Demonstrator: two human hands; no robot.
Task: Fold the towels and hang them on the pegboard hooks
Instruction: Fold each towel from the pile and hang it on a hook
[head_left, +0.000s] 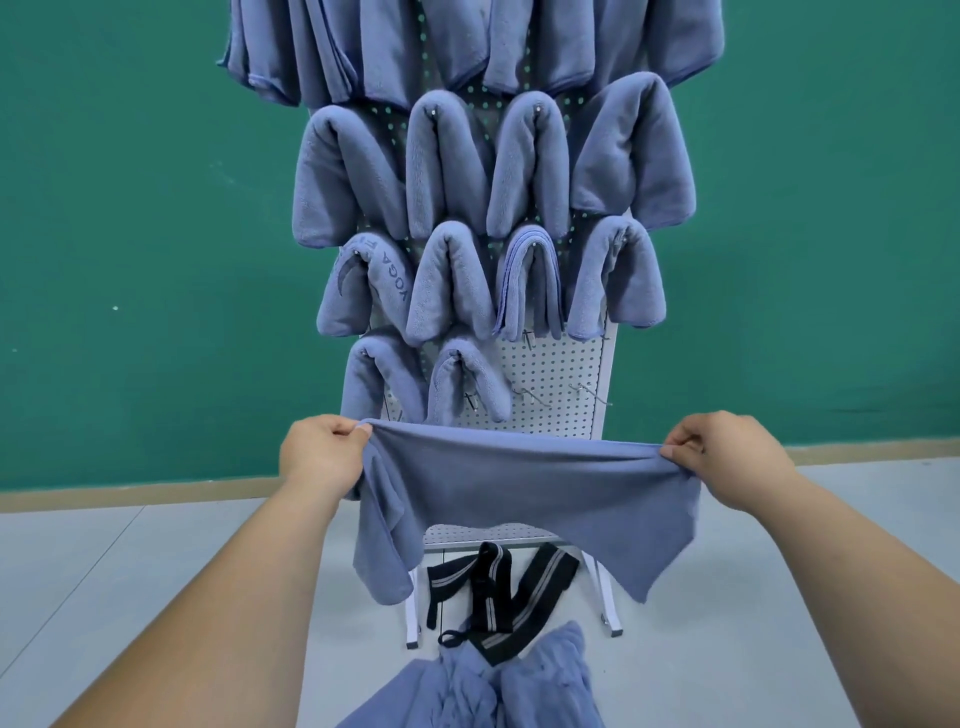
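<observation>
held towel: 1 | left hand, right hand: fingers pinching its corners | hung towels, lower rows: 10

A blue towel hangs stretched before the pegboard bearing folded towels.

Far: green wall, tan baseboard along its foot. Grey floor. Near centre: black grey-striped strap.

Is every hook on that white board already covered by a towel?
No, bare hooks stick out of the pegboard at its lower right, beside the lowest hung towel.
</observation>
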